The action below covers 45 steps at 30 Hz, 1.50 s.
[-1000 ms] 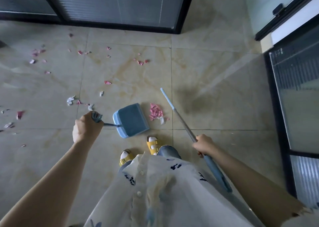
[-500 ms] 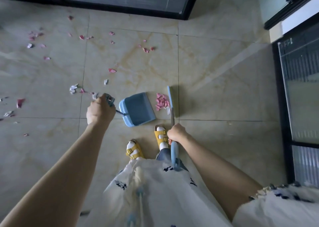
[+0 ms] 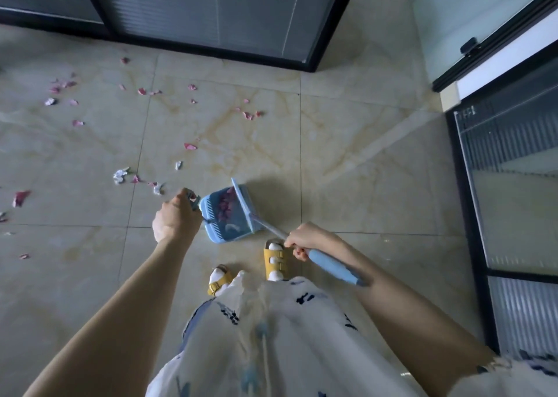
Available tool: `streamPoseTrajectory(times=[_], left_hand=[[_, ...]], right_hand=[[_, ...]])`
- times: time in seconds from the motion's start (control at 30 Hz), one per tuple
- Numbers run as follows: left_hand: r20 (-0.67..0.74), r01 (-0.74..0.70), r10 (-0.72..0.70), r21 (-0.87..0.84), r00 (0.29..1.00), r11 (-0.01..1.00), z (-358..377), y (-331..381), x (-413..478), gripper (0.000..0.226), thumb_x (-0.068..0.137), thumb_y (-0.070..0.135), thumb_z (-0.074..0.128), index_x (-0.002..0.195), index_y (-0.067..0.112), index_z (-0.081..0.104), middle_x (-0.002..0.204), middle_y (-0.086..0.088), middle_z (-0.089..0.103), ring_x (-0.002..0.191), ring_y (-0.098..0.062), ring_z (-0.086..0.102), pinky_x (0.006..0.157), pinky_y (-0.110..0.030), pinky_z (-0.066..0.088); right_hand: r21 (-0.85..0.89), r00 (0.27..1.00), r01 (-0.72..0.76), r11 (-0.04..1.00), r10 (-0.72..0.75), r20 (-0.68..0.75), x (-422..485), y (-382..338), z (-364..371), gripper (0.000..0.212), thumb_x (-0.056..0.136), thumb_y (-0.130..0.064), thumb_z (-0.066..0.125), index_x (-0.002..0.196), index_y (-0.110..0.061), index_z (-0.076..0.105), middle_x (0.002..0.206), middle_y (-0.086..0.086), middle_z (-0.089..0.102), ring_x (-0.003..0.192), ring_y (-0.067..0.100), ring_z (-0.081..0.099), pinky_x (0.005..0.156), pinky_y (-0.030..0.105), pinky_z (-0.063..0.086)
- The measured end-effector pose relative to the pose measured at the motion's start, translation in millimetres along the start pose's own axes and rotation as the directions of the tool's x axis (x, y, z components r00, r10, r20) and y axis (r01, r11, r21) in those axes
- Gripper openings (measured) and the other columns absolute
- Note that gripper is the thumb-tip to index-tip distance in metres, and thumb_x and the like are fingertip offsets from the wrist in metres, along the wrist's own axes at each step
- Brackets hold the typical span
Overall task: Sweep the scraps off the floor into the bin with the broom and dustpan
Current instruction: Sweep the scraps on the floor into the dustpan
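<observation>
Since half a second ago our broom has pushed the pink scraps into the dustpan; our left hand grips its handle at nine o'clock, our right hand clasps the broomstick at four o'clock

One dustpan, one broom. Two hands: left hand, right hand. Two yellow sandals. Roughly two dozen loose scraps on floor, mostly 9 to 12 o'clock from dustpan; exact count unclear.
</observation>
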<state>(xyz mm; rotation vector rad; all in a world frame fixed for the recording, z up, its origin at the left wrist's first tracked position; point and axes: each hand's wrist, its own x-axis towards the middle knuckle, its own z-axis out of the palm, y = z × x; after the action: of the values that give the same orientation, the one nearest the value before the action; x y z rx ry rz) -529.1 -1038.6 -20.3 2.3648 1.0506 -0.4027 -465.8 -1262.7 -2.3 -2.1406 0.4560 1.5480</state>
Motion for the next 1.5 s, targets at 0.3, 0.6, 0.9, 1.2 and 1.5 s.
streamPoseTrajectory(times=[0.3,0.6,0.9,1.2,1.5], left_hand=[[-0.007,0.092,-0.093,-0.042,0.996,0.995,-16.4,-36.1,-7.1,0.03,0.085,0.014,0.057,0.113,0.021,0.063,0.102,-0.02,0.066,0.092,-0.042,0.061,0.07,-0.036,0.044],[-0.079,0.149,-0.152,-0.042,0.985,0.988,-6.2,-53.7,-12.2,0.031,0.086,0.015,0.056,0.116,0.02,0.061,0.1,-0.023,0.066,0.09,-0.045,0.061,0.074,-0.04,0.05],[-0.076,0.16,-0.168,-0.107,0.983,0.981,-18.4,-60.5,-15.1,0.03,0.085,0.014,0.057,0.115,0.017,0.062,0.104,-0.024,0.065,0.092,-0.045,0.06,0.076,-0.041,0.049],[-0.11,0.266,-0.288,-0.182,0.951,0.947,-26.0,-84.0,-16.7,0.033,0.083,0.013,0.057,0.114,0.021,0.063,0.105,-0.021,0.066,0.095,-0.043,0.06,0.082,-0.041,0.05],[-0.107,0.298,-0.319,-0.176,0.942,0.938,-22.4,-80.4,-10.5,0.033,0.085,0.015,0.056,0.117,0.021,0.062,0.108,-0.02,0.065,0.098,-0.043,0.06,0.083,-0.042,0.05]], right_hand=[[-0.142,0.968,0.001,0.99,-0.036,-0.248,30.8,-17.1,-26.7,0.018,0.091,-0.003,0.039,0.081,0.0,0.053,0.057,0.007,0.052,0.044,0.017,0.049,0.044,0.024,0.041],[-0.2,0.997,0.052,0.978,-0.064,-0.053,34.0,-33.1,47.8,0.022,0.092,0.001,0.039,0.072,-0.001,0.047,0.031,0.004,0.049,0.02,0.01,0.045,0.024,0.011,0.031],[-0.024,0.998,0.045,0.999,-0.044,0.037,-8.6,-81.0,-8.8,0.031,0.096,0.0,0.042,0.065,-0.004,0.041,0.029,0.003,0.032,0.016,0.007,0.03,0.027,0.006,0.024],[-0.283,0.975,0.073,0.956,-0.128,-0.182,21.9,-87.4,-8.9,0.016,0.093,-0.005,0.034,0.082,-0.005,0.046,0.054,0.005,0.051,0.045,0.014,0.047,0.043,0.02,0.036],[-0.204,0.997,0.074,0.976,-0.074,0.009,37.0,-76.2,61.3,0.03,0.096,-0.01,0.04,0.067,-0.006,0.044,0.029,0.003,0.045,0.019,0.01,0.041,0.043,0.024,0.039]])
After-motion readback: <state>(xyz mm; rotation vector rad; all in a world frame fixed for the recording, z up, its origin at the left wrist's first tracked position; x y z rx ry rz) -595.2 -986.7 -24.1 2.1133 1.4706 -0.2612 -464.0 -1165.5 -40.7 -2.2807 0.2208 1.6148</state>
